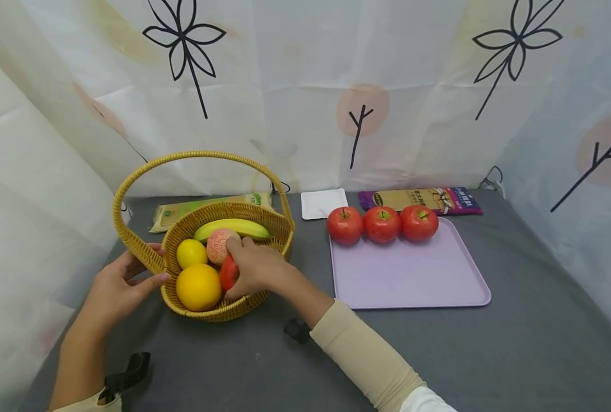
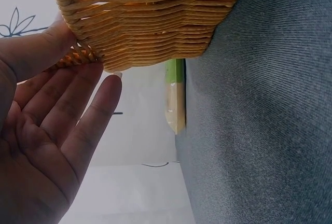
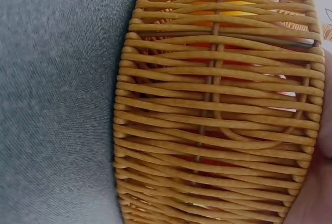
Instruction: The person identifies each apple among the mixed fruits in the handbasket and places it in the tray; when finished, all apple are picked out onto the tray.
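Observation:
A yellow wicker basket point(image 1: 223, 315) with a tall arched handle stands on the left of the grey table. Inside it are a banana point(image 1: 256, 229), a lemon point(image 1: 190, 253), an orange point(image 1: 198, 287) and a pinkish peach point(image 1: 220, 245). My right hand point(image 1: 259, 264) reaches over the near right rim and grips a red apple point(image 1: 228, 273), partly hidden by the fingers, down among the fruit. At the left side, my left hand point(image 1: 119, 283) holds the rim by the handle's base, thumb on the near side and fingers behind, as the left wrist view of the hand point(image 2: 46, 115) also shows.
Right of the basket lies a lilac tray point(image 1: 410, 280) with three red apples point(image 1: 382, 224) in a row along its back edge. Behind are a purple packet point(image 1: 421, 200), a white square point(image 1: 323, 204) and a green-and-beige packet point(image 1: 168, 216). A patterned white cloth point(image 1: 295, 103) hangs around the table.

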A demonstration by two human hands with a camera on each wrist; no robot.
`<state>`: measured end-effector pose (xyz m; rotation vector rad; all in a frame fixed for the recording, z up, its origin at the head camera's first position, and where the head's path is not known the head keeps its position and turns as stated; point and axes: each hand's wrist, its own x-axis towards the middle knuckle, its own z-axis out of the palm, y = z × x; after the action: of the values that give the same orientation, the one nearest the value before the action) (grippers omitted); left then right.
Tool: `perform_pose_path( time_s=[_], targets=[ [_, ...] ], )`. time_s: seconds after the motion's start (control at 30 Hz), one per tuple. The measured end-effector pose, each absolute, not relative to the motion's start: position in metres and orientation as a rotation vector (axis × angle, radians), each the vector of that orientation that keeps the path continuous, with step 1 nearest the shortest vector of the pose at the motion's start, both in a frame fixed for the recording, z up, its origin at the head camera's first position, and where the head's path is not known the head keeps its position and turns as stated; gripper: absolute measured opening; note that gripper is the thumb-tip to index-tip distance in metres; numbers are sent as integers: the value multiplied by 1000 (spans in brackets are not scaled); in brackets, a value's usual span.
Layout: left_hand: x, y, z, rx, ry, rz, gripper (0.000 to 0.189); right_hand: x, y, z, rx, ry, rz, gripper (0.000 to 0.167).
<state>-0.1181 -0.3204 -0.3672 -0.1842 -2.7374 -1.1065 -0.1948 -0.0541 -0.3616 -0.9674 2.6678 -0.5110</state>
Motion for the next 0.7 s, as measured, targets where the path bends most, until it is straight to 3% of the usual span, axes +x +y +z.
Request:
perform_pose_path(
  time_s=[0.1,0.33,0.7],
  targets=[
    [-118,-321,-365,-162,-2764,-1088,58,-194,-51,-362,-1019,2697,-543,75],
    [-118,-321,-364,-148,-2772,-1090,58,-190,-48,-364,-1051,2768,-708,93],
    [-118,-320,-363,-129,-2784,-1080,58,-191,-39,-374,-1210,2712,-1133,69]
  ],
)
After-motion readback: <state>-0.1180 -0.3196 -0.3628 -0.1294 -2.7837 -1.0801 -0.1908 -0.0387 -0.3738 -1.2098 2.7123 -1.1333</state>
